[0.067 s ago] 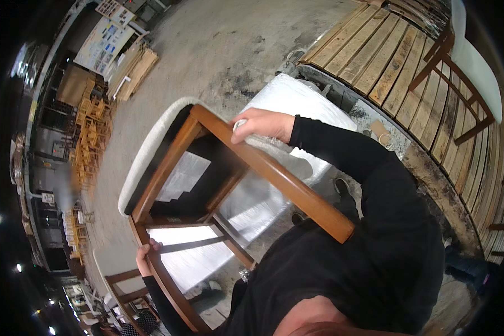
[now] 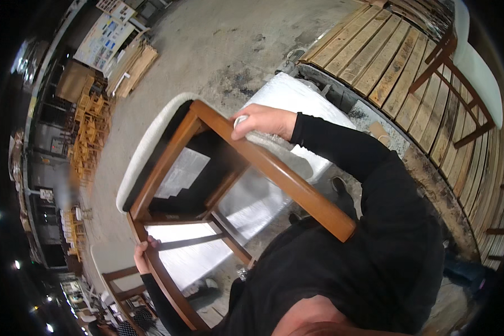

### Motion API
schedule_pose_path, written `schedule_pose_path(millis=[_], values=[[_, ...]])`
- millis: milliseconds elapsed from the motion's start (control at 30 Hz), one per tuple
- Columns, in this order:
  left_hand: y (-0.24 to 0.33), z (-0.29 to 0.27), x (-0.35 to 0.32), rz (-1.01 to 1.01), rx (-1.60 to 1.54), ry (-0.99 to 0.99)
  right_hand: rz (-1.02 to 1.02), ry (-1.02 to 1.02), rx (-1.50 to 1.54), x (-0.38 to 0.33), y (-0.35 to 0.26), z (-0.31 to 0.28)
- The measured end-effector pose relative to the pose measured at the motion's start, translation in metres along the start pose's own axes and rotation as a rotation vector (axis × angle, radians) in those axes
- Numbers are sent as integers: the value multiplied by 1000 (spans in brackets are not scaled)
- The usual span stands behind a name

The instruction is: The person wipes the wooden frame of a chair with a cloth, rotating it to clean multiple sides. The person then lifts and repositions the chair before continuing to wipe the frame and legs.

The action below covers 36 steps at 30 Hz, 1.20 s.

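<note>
A brown wooden chair (image 2: pixel 274 182) with a pale upholstered seat (image 2: pixel 151 151) is tilted in front of me, its dark underside and legs facing me. My left hand (image 2: pixel 144 256) is wrapped round a leg at the lower left. Higher up, my right hand (image 2: pixel 263 122) is closed on a pale, fuzzy cloth (image 2: pixel 271 140), which lies against the upper wooden leg near the seat frame. Behind the chair stands a block-like support covered in shiny white plastic (image 2: pixel 288 95). It shows through the chair frame, and the chair's far parts are partly hidden.
Wooden slatted decking (image 2: pixel 375 61) runs along the right, with another pale-seated chair (image 2: pixel 476 78) on it. One more chair (image 2: pixel 115 269) stands close at lower left. Stacked wooden frames (image 2: pixel 89 126) and a display board (image 2: pixel 103 42) are farther left on the concrete floor.
The chair's upper end and my right hand with the cloth have shifted very slightly upward in the picture. Both hands keep their grip.
</note>
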<state>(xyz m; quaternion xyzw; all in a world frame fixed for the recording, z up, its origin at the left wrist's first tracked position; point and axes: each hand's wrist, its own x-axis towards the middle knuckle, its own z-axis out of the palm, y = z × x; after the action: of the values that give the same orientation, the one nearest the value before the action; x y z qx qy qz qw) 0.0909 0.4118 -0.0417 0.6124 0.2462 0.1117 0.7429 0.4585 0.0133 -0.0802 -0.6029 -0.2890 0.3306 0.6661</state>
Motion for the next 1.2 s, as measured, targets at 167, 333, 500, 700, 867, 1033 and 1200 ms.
schedule_pose_path(millis=[167, 333, 500, 700, 867, 1033, 1200], values=[[-22, 87, 36, -27, -36, -9, 93, 0, 84, -13, -14, -91], [-33, 203, 97, 5, -70, -18, 133, -33, 240, -30, -31, -216], [-32, 267, 118, -18, -74, -11, 184, 76, 115, -50, -54, -279], [-31, 281, 124, -35, -91, 17, 150, -7, 75, -43, -33, -303], [-18, 295, 104, -49, 410, 348, -64, 68, -569, -36, -57, -317], [-23, 335, -3, 94, 864, 228, -689, 344, -598, -36, -128, -290], [-37, 349, -69, 281, 835, 121, -351, -8, -1835, -54, -84, -207]])
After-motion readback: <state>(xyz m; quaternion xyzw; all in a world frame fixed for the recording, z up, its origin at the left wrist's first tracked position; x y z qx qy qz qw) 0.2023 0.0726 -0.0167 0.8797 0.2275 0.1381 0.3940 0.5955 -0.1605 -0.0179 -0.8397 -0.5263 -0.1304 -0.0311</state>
